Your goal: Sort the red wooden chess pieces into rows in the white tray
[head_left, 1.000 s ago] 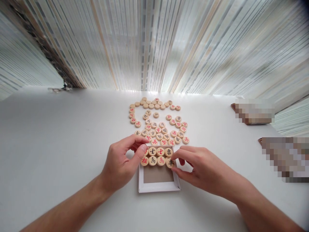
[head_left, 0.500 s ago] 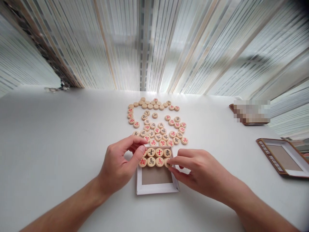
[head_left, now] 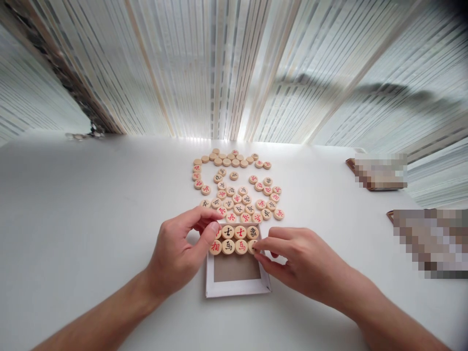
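Note:
A shallow white cardboard box [head_left: 238, 288] with a brown bottom lies in front of me on the white table. Two rows of round wooden Chinese chess pieces [head_left: 228, 246], marked in red and black characters, fill its far half. My left hand [head_left: 181, 241] is closed at the far left corner, thumb and forefinger on the box and partly over the nearest pieces. With thumb and fingertips, my right hand [head_left: 302, 258] pinches the Chinese chess piece [head_left: 250, 248] at the right end of the nearer row; the fingers cover part of its face.
Beyond the box, many loose pieces [head_left: 239, 209] are scattered, some with blank sides up [head_left: 226, 162]. Two pixelated box-like objects stand to the right, one farther back [head_left: 380, 187] and one nearer [head_left: 431, 243]. A striped curtain [head_left: 190, 68] hangs along the table's far edge.
Both hands keep their hold, and the pieces in the box stay in the same arrangement. The whole view has shifted very slightly.

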{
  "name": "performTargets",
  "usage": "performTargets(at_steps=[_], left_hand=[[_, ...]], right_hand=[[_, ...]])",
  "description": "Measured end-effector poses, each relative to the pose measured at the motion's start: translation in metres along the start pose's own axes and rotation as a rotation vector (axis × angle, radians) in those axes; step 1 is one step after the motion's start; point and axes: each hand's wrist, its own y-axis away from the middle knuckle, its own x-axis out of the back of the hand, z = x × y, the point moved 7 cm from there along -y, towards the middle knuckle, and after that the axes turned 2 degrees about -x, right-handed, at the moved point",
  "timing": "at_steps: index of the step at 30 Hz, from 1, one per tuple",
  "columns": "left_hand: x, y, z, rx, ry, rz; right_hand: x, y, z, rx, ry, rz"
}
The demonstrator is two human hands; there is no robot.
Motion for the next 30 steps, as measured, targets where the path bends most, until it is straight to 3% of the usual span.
performTargets(at_steps=[11, 17, 22, 30], left_hand=[[0.000, 0.000, -0.001, 0.004, -0.008, 0.002], [0.006, -0.003, -0.003, 0.030, 0.002, 0.027], [0.017, -0.009, -0.013, 0.075, 0.015, 0.076], [0.026, -0.019, -0.027, 0.125, -0.048, 0.092]], right_hand=[[0.004, 0.000, 0.001, 0.004, -0.034, 0.028], [0.025, -0.002, 0.009, -0.011, -0.162, 0.256], [0.035, -0.003, 0.027, -0.116, -0.159, 0.458], [0.032, -0.003, 0.062, -0.324, -0.271, 0.586]])
